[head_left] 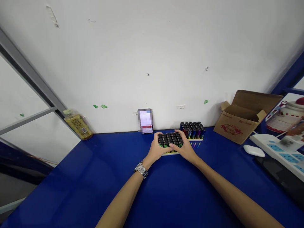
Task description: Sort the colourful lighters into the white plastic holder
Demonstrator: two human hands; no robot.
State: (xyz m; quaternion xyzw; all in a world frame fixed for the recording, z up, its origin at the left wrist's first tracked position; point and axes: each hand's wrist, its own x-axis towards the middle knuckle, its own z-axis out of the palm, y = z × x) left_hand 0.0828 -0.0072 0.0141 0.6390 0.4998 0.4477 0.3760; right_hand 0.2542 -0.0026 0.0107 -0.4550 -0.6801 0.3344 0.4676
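Observation:
My left hand point(158, 148) and my right hand point(184, 148) close round the two sides of a pack of black-topped cylinders point(168, 138). The cylinders stand upright in rows, with green showing below their black tops and a pale base at the front edge. My right thumb presses on the pack's front. Just behind my right hand stands a second pack of black-topped cylinders point(196, 131), whose bodies are shiny blue, purple and red; my hand hides part of it. A metal watch point(141, 170) is on my left wrist.
A phone point(145, 121) leans on the wall behind the blue table point(99, 183). At the left lies a tilted bottle of yellow liquid point(78, 125). To the right are an open cardboard box point(234, 123), a white mouse point(254, 150) and a power strip point(277, 150).

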